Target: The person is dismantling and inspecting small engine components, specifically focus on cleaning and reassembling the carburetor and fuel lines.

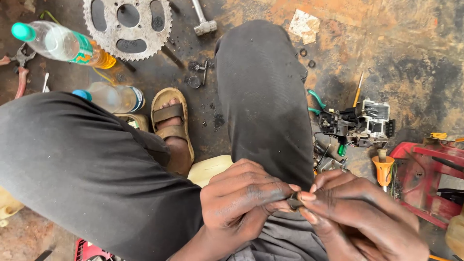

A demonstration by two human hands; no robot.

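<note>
I see both hands low in the view, meeting over the right knee. The left hand [241,200] and the right hand [360,212] pinch together one small dark part [294,200]; the grip of each is narrow, thumb and fingertips closed on this piece, which is mostly hidden, so I cannot tell what kind of part it is.

About the containers. On the floor [415,58] at upper left lies a clear plastic bottle [60,44] on its side, with a teal cap and a green label; an orange-yellow liquid sits in the end away from the cap, the rest looks empty. Below it a second clear bottle [112,96] with a blue cap lies just beside the sandalled foot [172,128]; I cannot tell what is inside. On the right, a small orange nozzle bottle [383,168] stands upright, near a red plastic crate [427,179], of which the contents are too unclear for me. A pale yellow container [209,169] shows partly between the legs, its inside hidden.

Other things: a large toothed sprocket [128,26] lies flat at the top, a hammer [203,21] just to its right. A black and white switch assembly [360,123] lies to the right of the knee, with green-handled pliers [315,101] next to it. Red-handled pliers [19,67] lie at the left edge
</note>
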